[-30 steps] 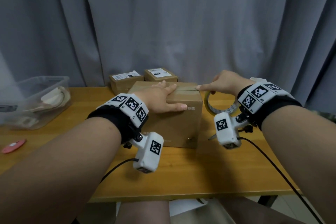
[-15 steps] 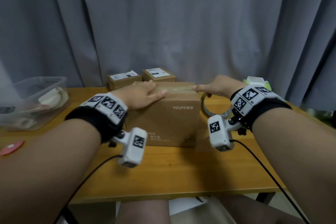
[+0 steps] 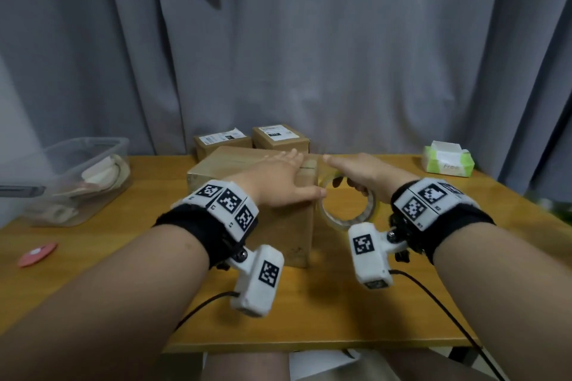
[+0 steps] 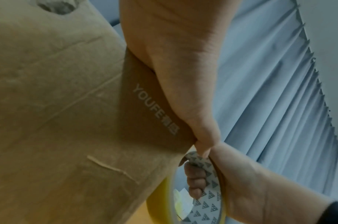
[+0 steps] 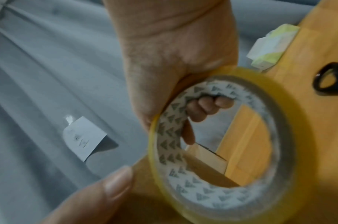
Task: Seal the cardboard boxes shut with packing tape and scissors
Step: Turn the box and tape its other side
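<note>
A brown cardboard box [image 3: 216, 170] stands mid-table. My left hand [image 3: 278, 178] lies flat on its top near the right edge, fingers straight, thumb at the corner. My right hand [image 3: 362, 173] grips the yellowish packing tape roll [image 3: 335, 221] just right of the box, fingers curled through the core, forefinger pointing at the top seam. In the left wrist view the box [image 4: 59, 106] fills the left, with the roll [image 4: 202, 204] below my palm [image 4: 174, 60]. In the right wrist view the roll [image 5: 212, 195] is close up, and black scissors [image 5: 333, 81] lie on the table behind.
Two small labelled boxes [image 3: 221, 144] [image 3: 280, 136] sit behind the big one. A clear plastic bin [image 3: 77, 182] stands at the left, with a red disc [image 3: 37, 254] in front of it. A green tissue pack [image 3: 448, 161] is at the back right. Grey curtain behind.
My left hand has slid right across the box top to its right edge. My right hand has brought the roll in close against the box's right side.
</note>
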Demonstrator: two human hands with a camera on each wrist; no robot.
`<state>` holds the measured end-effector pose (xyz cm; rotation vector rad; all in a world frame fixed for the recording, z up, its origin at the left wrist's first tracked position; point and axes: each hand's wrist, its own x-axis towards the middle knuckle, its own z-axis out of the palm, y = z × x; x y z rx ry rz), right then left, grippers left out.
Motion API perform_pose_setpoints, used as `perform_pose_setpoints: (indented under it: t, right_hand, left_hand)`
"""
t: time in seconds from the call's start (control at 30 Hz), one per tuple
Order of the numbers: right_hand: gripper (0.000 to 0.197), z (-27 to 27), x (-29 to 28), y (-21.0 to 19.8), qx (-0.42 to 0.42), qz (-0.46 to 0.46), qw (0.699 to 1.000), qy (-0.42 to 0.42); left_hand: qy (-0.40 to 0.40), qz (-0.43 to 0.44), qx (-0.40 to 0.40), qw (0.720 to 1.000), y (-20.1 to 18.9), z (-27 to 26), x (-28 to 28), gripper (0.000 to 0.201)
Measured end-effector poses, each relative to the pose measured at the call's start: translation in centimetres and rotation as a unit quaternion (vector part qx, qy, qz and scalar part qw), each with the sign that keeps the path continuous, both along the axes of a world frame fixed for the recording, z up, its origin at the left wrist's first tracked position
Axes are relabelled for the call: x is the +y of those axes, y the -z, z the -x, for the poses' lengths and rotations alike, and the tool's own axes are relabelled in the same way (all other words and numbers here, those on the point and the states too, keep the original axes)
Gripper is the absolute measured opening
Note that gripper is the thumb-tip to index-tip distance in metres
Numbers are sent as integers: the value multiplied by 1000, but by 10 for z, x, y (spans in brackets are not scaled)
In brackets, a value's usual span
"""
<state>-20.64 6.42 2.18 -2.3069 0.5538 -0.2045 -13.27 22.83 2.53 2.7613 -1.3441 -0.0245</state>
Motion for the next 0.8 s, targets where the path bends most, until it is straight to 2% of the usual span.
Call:
perform_pose_setpoints:
  t: [0.07,0.23,0.33,0.47,0.57,0.67,0.73,0.8]
  right_hand:
    - [45,7,-2,13,-68,-46,997,-7]
    - [42,4,3,29,-121,-1,993,-8]
    - [49,7,-2,33,-150,-39,988,-8]
    - [38,18,-6,52,-221,-141,964,38]
    - [36,15,-10,59,-240,-177,953,50]
    - [51,4,-18,54,-239,-170,955,50]
    - [43,-2,-23,50,-241,-150,958,44]
    - [37,-7,-27,47,-239,-138,961,36]
  left_hand:
    - [-1,-1,-6,1000,1,0,-1,93]
    - [17,-11,-2,1000,0,0,-1,92]
    - [60,-79,13,995,-11,-4,5,92]
    - [57,-159,-21,985,-34,-18,3,99]
    - [60,-166,-24,984,-37,-21,-10,107]
    - [53,-146,54,986,-29,-17,-20,106]
    - [29,-156,76,984,-32,-14,-25,105]
    - [13,-191,65,979,-42,-12,-29,104]
